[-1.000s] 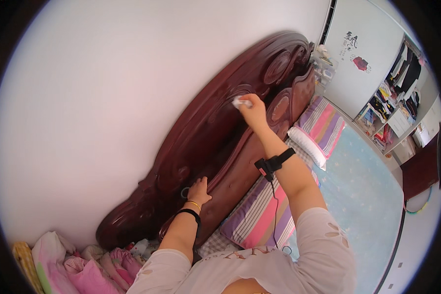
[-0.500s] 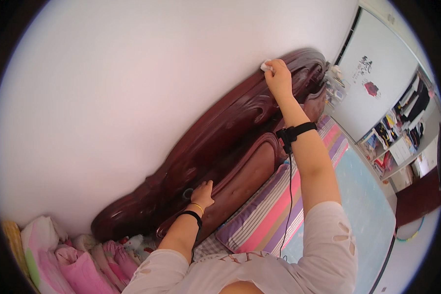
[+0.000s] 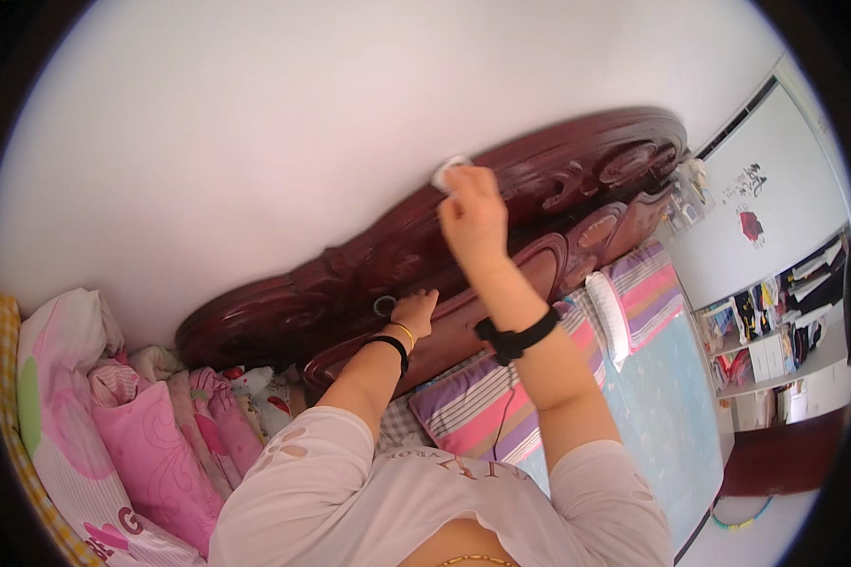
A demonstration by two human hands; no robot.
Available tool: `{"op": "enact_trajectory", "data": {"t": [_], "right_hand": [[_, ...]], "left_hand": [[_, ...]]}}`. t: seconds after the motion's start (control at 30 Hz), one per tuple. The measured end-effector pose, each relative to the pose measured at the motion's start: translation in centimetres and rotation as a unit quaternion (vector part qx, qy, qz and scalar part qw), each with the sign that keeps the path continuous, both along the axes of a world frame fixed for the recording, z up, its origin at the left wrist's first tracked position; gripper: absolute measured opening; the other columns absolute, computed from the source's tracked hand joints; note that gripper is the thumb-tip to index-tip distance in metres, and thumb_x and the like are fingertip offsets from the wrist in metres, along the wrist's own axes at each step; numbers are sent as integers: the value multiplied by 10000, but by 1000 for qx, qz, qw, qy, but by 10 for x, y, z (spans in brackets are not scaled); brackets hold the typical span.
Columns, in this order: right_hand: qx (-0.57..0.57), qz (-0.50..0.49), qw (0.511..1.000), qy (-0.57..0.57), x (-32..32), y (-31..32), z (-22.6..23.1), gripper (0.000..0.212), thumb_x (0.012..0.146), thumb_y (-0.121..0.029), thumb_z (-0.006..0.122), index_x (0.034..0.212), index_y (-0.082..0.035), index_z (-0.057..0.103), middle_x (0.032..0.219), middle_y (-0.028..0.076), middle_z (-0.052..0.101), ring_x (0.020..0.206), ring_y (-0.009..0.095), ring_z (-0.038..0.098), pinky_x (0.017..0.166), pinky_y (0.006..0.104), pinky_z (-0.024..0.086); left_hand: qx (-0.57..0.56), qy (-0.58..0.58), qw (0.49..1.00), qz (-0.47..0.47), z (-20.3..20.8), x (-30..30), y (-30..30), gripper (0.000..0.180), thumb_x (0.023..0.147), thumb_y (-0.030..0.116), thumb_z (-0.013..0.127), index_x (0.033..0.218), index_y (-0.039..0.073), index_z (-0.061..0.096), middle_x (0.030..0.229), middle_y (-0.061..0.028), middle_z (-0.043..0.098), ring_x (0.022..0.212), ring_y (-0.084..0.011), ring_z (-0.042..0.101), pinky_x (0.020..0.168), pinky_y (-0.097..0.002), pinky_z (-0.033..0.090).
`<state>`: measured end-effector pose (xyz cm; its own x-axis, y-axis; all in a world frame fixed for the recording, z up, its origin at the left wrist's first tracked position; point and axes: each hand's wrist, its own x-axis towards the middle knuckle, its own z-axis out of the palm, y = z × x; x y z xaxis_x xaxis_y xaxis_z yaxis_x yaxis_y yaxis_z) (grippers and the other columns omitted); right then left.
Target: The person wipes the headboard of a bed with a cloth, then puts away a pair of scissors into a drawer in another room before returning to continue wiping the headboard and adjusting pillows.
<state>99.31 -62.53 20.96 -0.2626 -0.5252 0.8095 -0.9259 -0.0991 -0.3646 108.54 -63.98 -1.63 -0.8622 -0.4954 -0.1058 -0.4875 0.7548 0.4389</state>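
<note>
A carved dark red-brown wooden headboard (image 3: 284,317) runs along the wall. My right hand (image 3: 476,213), slightly smeared by motion, is closed on a white cloth (image 3: 453,170), pressed together at the headboard's top edge. My left hand (image 3: 413,314) leans on the lower padded-looking panel (image 3: 529,269) of the headboard with its fingers stretched along the ledge, holding nothing that shows. A small dark coiled ring (image 3: 384,305) is beside the left hand. Black bands are on both my forearms, and a cable hangs from the right one.
Striped pillows (image 3: 459,411) and a pale blue mattress (image 3: 667,416) lie to the right. Folded pink bedding (image 3: 151,425) is piled at the left. A sliding-door wardrobe (image 3: 775,189) and open shelves with clothes (image 3: 785,321) stand at the far right.
My right hand has moved left along the headboard's top edge with the white cloth. My left hand stays on the lower panel. The whole view has shifted.
</note>
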Motion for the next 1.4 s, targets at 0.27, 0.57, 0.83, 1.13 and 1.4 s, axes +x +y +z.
{"op": "enact_trajectory", "data": {"t": [0.27,0.57,0.83,1.13,1.4], "right_hand": [[25,168,977,-127,83,-3,-49,261,656,67,554,895,-34,590,917,128,564,793,304,575,673,358,483],[-72,48,996,16,24,-3,-24,80,720,-23,517,798,-38,530,843,105,506,743,292,505,659,360,455],[16,208,943,-261,75,15,-82,203,636,65,561,800,-54,577,849,103,520,784,285,552,652,346,466],[-251,134,542,-790,-77,195,-149,205,759,7,602,948,-9,523,830,113,570,728,183,580,637,302,506],[-361,62,538,-759,-222,439,-199,263,802,-128,659,1031,-74,541,912,23,581,801,154,540,691,293,429]], "left_hand": [[156,23,986,54,14,4,1,571,859,430,507,1311,101,384,1362,-104,401,1242,-236,389,1025,-343,308],[74,-130,989,-2,14,-28,0,651,856,412,519,1359,73,283,1392,-124,345,1268,-276,341,1038,-359,293],[33,-207,974,-86,22,-25,8,845,767,322,665,1394,36,175,1413,-166,287,1281,-300,316,1048,-363,285],[-1,-125,992,-13,26,-7,5,876,618,154,790,1332,45,294,1330,-161,405,1204,-313,421,978,-378,380],[-64,-30,995,-66,52,-47,52,1024,607,61,783,1418,125,162,1345,-248,290,1235,-400,316,1009,-435,333]]}}
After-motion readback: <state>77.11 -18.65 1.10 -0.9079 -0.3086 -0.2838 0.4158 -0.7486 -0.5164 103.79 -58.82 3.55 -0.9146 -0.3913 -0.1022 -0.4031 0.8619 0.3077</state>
